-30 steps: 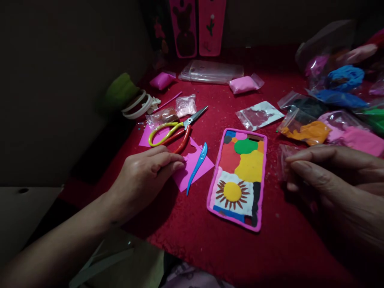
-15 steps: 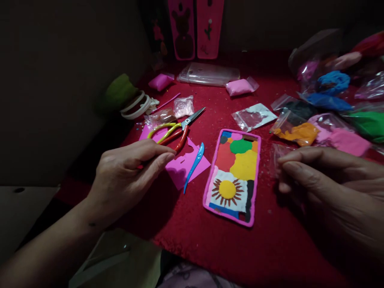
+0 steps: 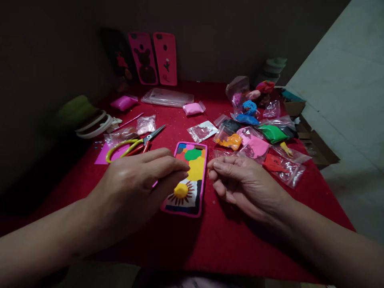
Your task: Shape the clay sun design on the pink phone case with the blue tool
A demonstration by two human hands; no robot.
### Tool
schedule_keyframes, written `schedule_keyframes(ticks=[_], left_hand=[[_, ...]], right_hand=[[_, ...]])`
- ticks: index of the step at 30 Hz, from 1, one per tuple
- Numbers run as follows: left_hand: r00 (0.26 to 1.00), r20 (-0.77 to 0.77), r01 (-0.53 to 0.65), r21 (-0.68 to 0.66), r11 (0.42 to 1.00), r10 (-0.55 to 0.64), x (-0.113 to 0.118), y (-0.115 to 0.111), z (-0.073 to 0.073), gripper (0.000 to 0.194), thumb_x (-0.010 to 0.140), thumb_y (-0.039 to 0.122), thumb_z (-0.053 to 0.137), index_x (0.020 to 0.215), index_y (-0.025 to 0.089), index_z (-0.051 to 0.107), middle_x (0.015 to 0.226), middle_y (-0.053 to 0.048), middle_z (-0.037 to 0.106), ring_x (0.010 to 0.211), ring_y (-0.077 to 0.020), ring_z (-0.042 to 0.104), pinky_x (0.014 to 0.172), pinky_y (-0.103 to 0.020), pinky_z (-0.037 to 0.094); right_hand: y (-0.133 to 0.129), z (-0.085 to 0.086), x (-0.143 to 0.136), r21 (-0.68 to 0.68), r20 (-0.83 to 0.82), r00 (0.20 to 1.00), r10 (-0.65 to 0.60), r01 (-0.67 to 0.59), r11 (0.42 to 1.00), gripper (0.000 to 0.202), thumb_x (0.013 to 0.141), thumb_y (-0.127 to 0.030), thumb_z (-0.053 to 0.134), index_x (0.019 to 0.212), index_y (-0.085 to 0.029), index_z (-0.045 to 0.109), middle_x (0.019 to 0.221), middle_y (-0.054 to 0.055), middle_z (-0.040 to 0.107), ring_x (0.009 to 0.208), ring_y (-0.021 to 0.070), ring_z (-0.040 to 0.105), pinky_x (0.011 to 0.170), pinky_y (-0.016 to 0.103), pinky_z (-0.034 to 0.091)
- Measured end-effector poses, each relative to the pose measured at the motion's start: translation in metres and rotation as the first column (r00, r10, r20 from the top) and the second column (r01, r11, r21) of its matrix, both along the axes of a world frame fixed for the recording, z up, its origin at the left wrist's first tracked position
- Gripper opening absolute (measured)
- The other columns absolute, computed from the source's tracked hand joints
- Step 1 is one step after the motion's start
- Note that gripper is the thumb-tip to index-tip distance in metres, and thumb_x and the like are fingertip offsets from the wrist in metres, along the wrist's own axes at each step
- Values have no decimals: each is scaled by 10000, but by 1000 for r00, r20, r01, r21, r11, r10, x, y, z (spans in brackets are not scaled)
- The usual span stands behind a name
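A phone case (image 3: 196,168) with a pink rim lies on the red cloth, covered in coloured clay patches and a yellow-centred flower (image 3: 181,191). My left hand (image 3: 141,188) is over the case's left side, its thumb and forefinger pinched together; whatever they hold, if anything, is too small to name. To the right of the case, my right hand (image 3: 240,180) has its fingertips pressed together and curled, and I cannot make out anything between them. Scissors (image 3: 136,146) with yellow and red handles lie beyond my left hand, partly covered by it.
Bags of coloured clay (image 3: 253,146) are heaped at the right. Clear cases (image 3: 168,97) and two pink bags lie farther back. Decorated cases (image 3: 165,60) lean on the back wall. White rings (image 3: 94,126) sit at the left, and the red cloth (image 3: 255,252) reaches the near edge.
The view has turned to the right and shows more of the table. My left hand has moved over the case, hiding the blue tool. My right hand is closer to the case's right edge.
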State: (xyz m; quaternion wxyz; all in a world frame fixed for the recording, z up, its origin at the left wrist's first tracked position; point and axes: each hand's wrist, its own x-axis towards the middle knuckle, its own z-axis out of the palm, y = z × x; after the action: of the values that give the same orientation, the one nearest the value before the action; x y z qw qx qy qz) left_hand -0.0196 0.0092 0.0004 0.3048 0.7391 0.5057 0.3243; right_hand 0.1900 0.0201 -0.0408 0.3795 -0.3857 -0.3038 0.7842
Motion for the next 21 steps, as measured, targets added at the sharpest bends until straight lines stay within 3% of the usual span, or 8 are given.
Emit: schedule_keyframes(ticks=[4,8,10,13,17,21], left_hand=[[988,-143,77,144,987,-56,10,0,-2,139,821,309,633,810,283,770,767,-22,734,667,-183,629,622,-260,426],[983,-171,89,150,985,-63,15,4,-2,161,819,332,621,790,259,762,785,-30,744,695,-192,646,642,-262,438],[984,-155,98,94,991,-83,20,8,1,160,802,339,628,773,250,758,772,-30,743,672,-182,641,625,-257,433],[985,-87,138,-100,985,-147,31,15,5,203,781,375,608,786,233,753,648,-28,715,525,-160,600,490,-228,423],[980,20,192,-362,912,-198,47,20,2,230,761,370,580,800,193,722,501,-13,613,395,-145,528,362,-205,397],[989,6,135,-413,901,-146,58,24,-7,200,760,315,596,855,182,711,500,-6,587,395,-137,524,357,-191,394]], right_hand=[[1,1,1,15,-38,999,-3,4,1000,140,763,-255,740,748,-132,674,617,-12,637,398,44,525,338,138,332],[6,6,5,55,-12,999,-43,43,998,138,753,-240,737,725,-127,662,641,-9,644,428,45,539,344,137,339],[8,9,13,124,47,995,-91,85,989,133,763,-237,725,721,-129,659,635,-12,636,445,46,538,353,135,341],[9,9,32,294,196,958,-211,148,944,155,795,-277,713,741,-145,653,646,-8,646,503,58,572,404,138,376],[7,0,54,437,367,852,-374,197,878,167,826,-334,688,811,-171,655,662,-26,624,537,61,542,471,164,403],[9,-5,59,550,388,813,-434,173,817,147,830,-328,671,811,-184,652,708,-21,622,619,94,554,559,216,444]])
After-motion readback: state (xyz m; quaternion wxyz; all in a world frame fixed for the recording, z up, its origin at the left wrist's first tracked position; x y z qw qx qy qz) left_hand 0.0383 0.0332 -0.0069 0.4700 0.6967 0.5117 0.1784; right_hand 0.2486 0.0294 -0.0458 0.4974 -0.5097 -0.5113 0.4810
